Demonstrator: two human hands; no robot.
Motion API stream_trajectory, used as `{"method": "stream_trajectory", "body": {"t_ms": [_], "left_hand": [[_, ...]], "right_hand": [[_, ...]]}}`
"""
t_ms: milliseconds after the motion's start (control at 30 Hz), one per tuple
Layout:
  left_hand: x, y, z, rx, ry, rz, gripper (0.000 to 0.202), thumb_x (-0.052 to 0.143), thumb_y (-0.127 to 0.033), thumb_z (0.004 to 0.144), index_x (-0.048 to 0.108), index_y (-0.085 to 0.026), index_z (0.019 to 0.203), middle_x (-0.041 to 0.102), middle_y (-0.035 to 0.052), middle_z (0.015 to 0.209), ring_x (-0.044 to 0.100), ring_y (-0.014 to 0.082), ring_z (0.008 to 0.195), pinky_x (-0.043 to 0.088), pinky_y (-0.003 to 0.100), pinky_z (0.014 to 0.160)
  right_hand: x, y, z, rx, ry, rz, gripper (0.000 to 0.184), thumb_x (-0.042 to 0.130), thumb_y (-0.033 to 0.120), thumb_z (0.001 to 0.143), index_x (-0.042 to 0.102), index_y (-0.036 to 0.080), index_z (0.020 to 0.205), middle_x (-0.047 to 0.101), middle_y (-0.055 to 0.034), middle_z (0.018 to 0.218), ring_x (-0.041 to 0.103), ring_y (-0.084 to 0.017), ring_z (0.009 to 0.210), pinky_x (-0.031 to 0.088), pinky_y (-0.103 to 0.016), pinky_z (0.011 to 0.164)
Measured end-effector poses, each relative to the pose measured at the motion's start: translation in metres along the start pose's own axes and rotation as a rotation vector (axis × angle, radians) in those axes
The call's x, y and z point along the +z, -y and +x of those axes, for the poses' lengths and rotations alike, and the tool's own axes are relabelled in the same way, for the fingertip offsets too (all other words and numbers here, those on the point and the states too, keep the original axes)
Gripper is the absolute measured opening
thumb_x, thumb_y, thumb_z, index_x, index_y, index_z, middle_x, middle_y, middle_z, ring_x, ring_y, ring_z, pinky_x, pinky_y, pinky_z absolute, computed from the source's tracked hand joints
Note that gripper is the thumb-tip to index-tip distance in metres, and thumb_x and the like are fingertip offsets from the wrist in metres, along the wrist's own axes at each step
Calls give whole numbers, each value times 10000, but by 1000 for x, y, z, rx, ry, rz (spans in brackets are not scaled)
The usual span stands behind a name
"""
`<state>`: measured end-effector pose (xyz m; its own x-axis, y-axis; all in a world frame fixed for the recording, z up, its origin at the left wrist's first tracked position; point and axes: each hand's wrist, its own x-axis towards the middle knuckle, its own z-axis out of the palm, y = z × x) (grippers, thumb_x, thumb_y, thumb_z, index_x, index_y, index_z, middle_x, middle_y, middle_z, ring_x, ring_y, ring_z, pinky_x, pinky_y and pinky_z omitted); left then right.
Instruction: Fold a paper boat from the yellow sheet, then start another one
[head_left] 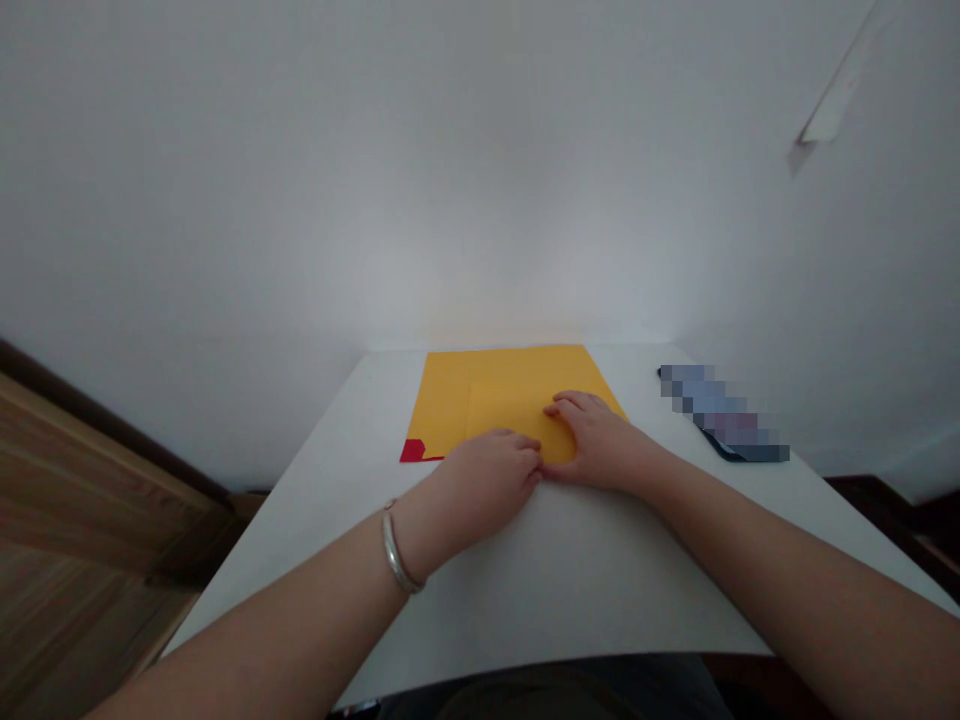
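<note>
An orange sheet of paper (487,395) lies flat on the white table (570,570), with part of it folded over. A small red piece (412,451) shows at its near left corner. My left hand (487,475), with a silver bracelet on the wrist, rests on the paper's near edge with fingers curled down. My right hand (596,440) lies on the paper beside it, fingers pressed flat on the fold. The two hands touch at the fingertips.
A dark flat object (724,415), partly blurred out, lies on the table at the right. A white wall stands right behind the table. A wooden surface (82,490) is at the left, below table height.
</note>
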<state>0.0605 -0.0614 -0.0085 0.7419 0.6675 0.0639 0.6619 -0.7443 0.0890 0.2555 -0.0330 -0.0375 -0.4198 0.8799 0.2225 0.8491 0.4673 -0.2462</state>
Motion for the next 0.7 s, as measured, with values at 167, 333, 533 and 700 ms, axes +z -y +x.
{"method": "stream_trajectory", "body": {"t_ms": [167,333,533,700], "left_hand": [[4,15,10,38,-42,15,250,475,-291,918,718,-233,931,692,9,1068,617,195,980,486,321,864],[7,14,9,50,-60,23,257,475,-243,906,730,-221,924,693,19,1063,627,190,933,496,315,825],[12,17,10,54,-69,11,260,477,-254,905,735,-218,914,699,16,1038,626,195,930,496,331,841],[16,19,11,38,-81,-4,247,490,-257,897,733,-212,908,694,31,1017,636,189,906,506,308,790]], "right_hand": [[-3,-8,3,-5,57,-7,813,647,683,622,578,138,1222,541,-167,1300,481,-315,1208,390,-451,1027],[-9,-22,5,0,130,-21,827,731,595,576,568,168,1265,507,-156,1362,457,-329,1251,373,-479,1042],[-13,-40,0,62,209,-100,875,774,532,543,540,181,1309,480,-154,1393,459,-353,1250,386,-492,1033],[-22,-51,-5,114,252,-118,882,811,445,513,537,203,1316,499,-137,1379,482,-361,1227,395,-504,1026]]}}
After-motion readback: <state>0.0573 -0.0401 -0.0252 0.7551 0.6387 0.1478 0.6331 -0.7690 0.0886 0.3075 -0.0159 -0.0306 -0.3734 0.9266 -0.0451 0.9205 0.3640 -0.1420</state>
